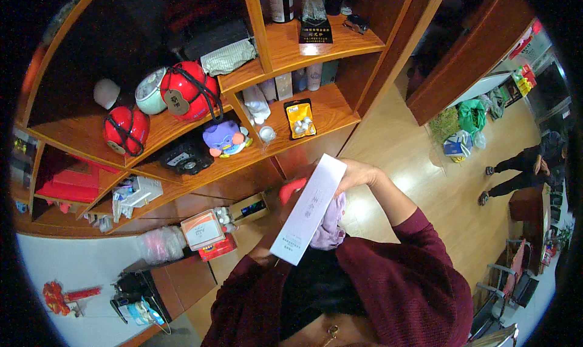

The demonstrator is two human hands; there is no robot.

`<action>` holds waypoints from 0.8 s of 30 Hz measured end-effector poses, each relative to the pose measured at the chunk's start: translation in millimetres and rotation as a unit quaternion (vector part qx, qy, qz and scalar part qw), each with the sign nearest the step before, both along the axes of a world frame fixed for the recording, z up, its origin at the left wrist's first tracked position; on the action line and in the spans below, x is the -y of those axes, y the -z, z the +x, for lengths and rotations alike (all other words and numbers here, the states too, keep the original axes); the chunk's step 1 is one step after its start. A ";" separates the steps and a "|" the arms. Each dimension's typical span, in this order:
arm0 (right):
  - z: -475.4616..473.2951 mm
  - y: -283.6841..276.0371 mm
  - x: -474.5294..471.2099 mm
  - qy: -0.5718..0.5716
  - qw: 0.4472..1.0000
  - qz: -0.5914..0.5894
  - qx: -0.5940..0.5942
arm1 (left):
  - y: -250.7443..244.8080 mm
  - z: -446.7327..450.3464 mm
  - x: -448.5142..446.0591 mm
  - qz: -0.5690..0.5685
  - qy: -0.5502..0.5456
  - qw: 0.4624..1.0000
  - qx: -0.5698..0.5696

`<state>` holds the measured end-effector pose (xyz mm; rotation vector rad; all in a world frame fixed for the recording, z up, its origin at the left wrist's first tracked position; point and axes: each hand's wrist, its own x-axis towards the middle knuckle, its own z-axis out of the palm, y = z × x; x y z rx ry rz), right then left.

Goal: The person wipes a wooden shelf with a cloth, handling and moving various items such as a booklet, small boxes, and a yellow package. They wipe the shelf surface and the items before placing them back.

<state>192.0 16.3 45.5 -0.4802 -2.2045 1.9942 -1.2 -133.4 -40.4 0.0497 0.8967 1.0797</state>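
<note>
A long white cardboard box (309, 210) with faint printing is held slantwise in front of my chest. My right hand (357, 176) grips its upper end. A light purple cloth (330, 226) hangs just beneath the box on the right. My left hand (264, 251) is mostly hidden behind the lower left side of the box; its fingers cannot be seen. A red curved object (291, 189) shows at the left edge of the box, partly covered by it.
Wooden shelves (319, 110) ahead hold red jars (189, 91), a purple plush toy (224, 138) and a yellow packet (300, 119). Boxes (202, 230) stand lower left. A person (524, 162) is at the far right, near chairs (503, 274). Bags (471, 117) lie by the doorway.
</note>
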 end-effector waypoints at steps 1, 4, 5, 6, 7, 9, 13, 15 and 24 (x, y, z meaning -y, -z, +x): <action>-2.2 -3.5 1.6 0.002 1.000 -0.011 0.010 | 15.9 -2.8 -1.7 0.001 -0.002 1.000 0.011; 2.3 -20.4 4.2 0.093 0.992 -0.061 -0.056 | 69.7 -15.3 -8.4 0.005 -0.017 0.999 0.042; 7.9 -28.8 3.3 0.129 0.986 -0.074 -0.071 | 87.7 -21.0 -9.5 0.010 -0.024 0.998 0.049; 14.4 -39.1 -4.8 0.157 0.986 -0.021 -0.050 | 104.4 -27.2 -9.8 0.015 -0.031 0.998 0.054; 19.0 -46.8 -10.4 0.218 0.976 0.024 -0.004 | 118.7 -33.6 -10.1 0.027 -0.041 0.997 0.054; 26.2 -56.3 -19.4 0.326 0.930 0.165 0.041 | 137.3 -47.5 -9.3 0.045 -0.056 0.996 0.060; 17.9 -53.1 -48.2 0.437 0.793 0.394 0.158 | 129.0 -57.9 -7.7 -0.066 -0.070 0.980 0.176; 7.5 -48.4 -75.8 0.436 0.730 0.493 0.183 | 107.5 -53.1 -15.1 -0.074 -0.087 0.983 0.143; -24.6 17.3 -201.1 0.340 0.640 0.617 0.306 | 53.5 -1.8 -58.9 -0.080 -0.140 0.986 0.050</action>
